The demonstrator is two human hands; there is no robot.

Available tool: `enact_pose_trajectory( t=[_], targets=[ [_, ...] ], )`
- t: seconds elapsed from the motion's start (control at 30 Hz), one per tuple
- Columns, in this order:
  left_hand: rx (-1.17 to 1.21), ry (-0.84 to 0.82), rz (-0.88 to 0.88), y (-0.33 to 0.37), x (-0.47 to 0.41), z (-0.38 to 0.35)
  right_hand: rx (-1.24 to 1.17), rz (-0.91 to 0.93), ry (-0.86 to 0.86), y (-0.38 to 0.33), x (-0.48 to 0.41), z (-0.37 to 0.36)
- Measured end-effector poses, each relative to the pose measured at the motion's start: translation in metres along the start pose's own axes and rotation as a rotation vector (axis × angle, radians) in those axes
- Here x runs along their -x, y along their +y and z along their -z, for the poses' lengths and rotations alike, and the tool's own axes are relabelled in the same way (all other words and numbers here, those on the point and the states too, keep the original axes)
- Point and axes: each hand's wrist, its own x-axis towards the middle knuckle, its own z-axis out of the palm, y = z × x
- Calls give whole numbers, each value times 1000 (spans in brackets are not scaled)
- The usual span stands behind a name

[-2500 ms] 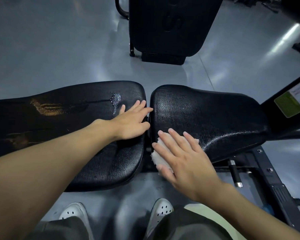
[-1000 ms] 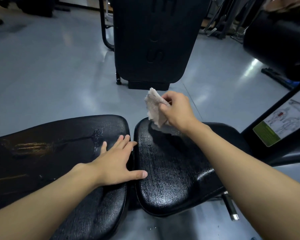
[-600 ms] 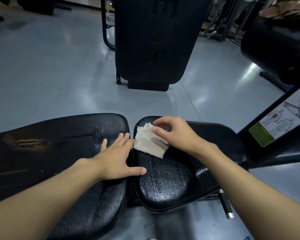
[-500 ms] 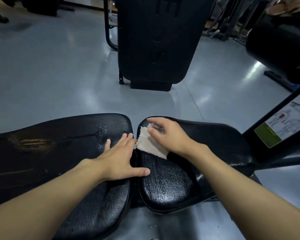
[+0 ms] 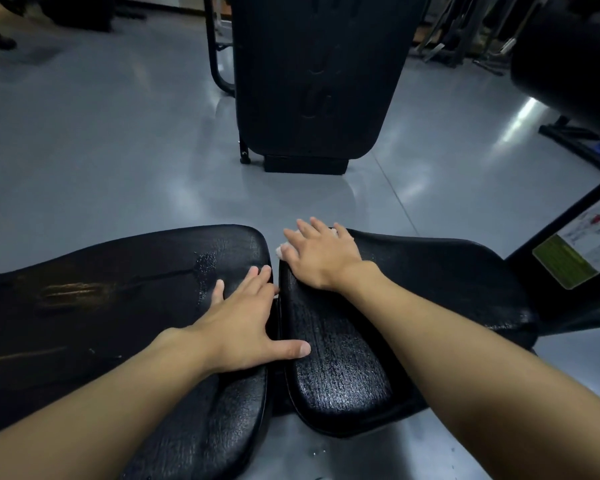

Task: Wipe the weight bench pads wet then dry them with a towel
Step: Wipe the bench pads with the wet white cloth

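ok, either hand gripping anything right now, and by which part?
Nothing gripped: right hand presses flat on the cloth, mostly hidden beneath, at right pad's far corner; left hand rests flat on left pad.

The light is dim and cool, with a bluish cast. It falls from above, leaving soft pale patches on the glossy grey floor (image 5: 118, 150) and one bright streak at the right. The black bench pads (image 5: 343, 368) nearly sink into darkness; only small glints pick out their wet grain. The wide lens bends lines near the edges. The label (image 5: 582, 247) at the right edge is smeared, and the far gym frames (image 5: 444, 39) are soft.
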Motion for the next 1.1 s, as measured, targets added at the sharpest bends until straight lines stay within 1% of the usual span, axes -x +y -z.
enact_pose_trajectory(
  t=[0.13,0.27,0.33,0.43,0.6,0.7,0.83,0.9,1.1],
  targets=[
    [-30,-16,14,1,0,5,7,-11,14,14,4,3],
    [-64,-48,18,11,-1,5,-1,-76,36,43,22,7],
    [-97,-76,35,16,-3,5,-13,-122,59,62,33,12],
    [-85,-91,58,18,-7,6,3,-190,83,93,52,17],
    [-83,-85,64,19,-6,8,26,-358,144,146,95,23],
    [-94,-76,67,20,-6,6,3,-456,141,163,111,22],
    [-89,-69,66,20,-7,5,-17,-521,103,152,105,22],
    [-86,-69,65,19,-7,5,-8,-520,106,138,101,20],
    [-62,-44,55,19,-3,3,10,-372,86,67,76,8]
  ],
)
